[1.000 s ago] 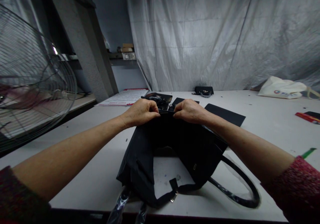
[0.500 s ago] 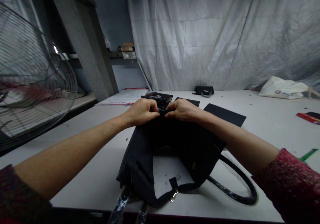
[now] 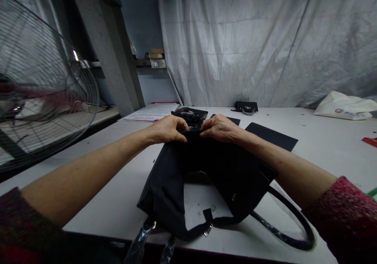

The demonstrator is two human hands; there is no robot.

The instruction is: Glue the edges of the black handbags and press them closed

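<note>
A black handbag [image 3: 212,177] lies on the white table [image 3: 318,146] in front of me, its opening toward me and a looped handle [image 3: 290,232] curling out at the right. My left hand [image 3: 166,130] and my right hand [image 3: 220,128] meet at the bag's far top edge, fingers curled and pinching the black material there. A small strap with a metal clasp [image 3: 209,226] hangs at the near edge. Plastic-wrapped handles [image 3: 141,240] drop over the table's front.
A large wire fan guard [image 3: 41,95] stands at the left. Flat black sheets [image 3: 273,136] and a dark tray of parts [image 3: 190,117] lie beyond my hands. A small black bag [image 3: 246,107] sits by the plastic curtain, a white bag [image 3: 344,107] at far right.
My hands stay pinched at the bag's top edge; the right hand moved in toward the left, then eased apart slightly. The view has shifted a little to the left.
</note>
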